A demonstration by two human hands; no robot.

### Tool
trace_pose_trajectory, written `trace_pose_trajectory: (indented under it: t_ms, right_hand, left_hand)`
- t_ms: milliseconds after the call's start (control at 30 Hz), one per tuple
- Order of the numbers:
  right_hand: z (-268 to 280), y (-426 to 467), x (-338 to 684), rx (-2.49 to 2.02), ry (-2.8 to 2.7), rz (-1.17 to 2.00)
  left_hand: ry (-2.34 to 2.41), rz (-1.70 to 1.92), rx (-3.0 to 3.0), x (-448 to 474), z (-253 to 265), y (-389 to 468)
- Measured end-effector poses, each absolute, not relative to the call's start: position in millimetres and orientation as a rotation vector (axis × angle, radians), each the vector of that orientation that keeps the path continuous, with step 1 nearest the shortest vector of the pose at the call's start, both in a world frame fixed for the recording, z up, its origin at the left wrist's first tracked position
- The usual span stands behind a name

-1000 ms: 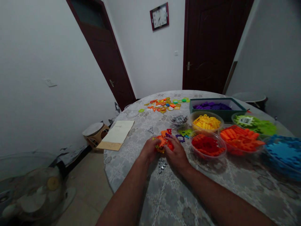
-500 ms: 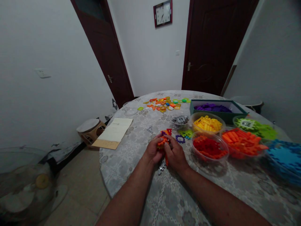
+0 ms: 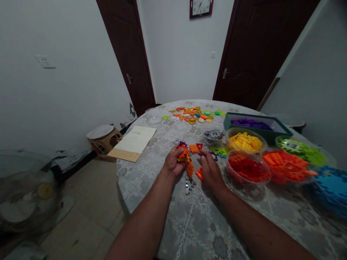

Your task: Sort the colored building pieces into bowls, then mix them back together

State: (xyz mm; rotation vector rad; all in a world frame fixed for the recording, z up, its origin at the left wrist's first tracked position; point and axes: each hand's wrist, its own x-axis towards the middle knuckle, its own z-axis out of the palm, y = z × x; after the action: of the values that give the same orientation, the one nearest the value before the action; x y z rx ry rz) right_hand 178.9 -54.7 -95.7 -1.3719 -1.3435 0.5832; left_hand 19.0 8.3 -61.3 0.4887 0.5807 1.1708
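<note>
Near the middle of the tablecloth (image 3: 195, 224), we hold an orange-and-yellow cluster (image 3: 183, 154) of toothed pieces, our left hand (image 3: 173, 161) clamped on its left side; a purple piece (image 3: 182, 143) shows at its far edge, and a slim orange piece (image 3: 190, 169) hangs at its near right, its long axis running roughly near to far; that hanging piece lies on the side facing our right hand (image 3: 213, 172), to its left, with a narrow gap between; at the right hand's left edge a red-orange piece (image 3: 199, 173) shows, partly covered, and we cannot tell whether our fingers pinch it or only lie over it; our right index fingertip is the nearer one to a flat orange plate (image 3: 194, 148), just beyond the gap, with a small red piece (image 3: 199, 146) at its far right; grey pieces (image 3: 187, 185) lie just nearer to us than the hanging piece; farther right we have green pieces (image 3: 219, 151) and a round tub (image 3: 248, 183) of red ones; a notebook (image 3: 138, 139) lies well to the left, and a mixed pile (image 3: 192, 115) spreads on the far side.
</note>
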Motion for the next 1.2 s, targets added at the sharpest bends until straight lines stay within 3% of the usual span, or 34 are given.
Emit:
trace_pose_trajectory:
  t_ms: [233, 367, 700, 933, 1200]
  right_hand:
    - [-80.3, -77.9, 186.6, -1.607, -1.987, 0.069]
    - [-65.7, -90.9, 183.9, -1.827, -2.163, 0.102]
    - [-9.7, -114.9, 195.2, -1.544, -2.023, 0.556]
    - [30.3, -115.5, 247.7, -1.56, -1.965, 0.309]
    - [32.4, -120.9, 339.8, -1.842, -1.625, 0.019]
  left_hand:
    - [0.542, 1.305, 0.397, 5.2, -61.9, 26.1]
    - [0.521, 1.332, 0.388, 3.1, -61.2, 30.0]
    - [0.53, 1.312, 0.405, 5.5, -54.7, 29.3]
    - [0.529, 1.302, 0.409, 7.9, -53.7, 29.9]
    - [0.52, 1.298, 0.437, 9.9, -55.6, 31.2]
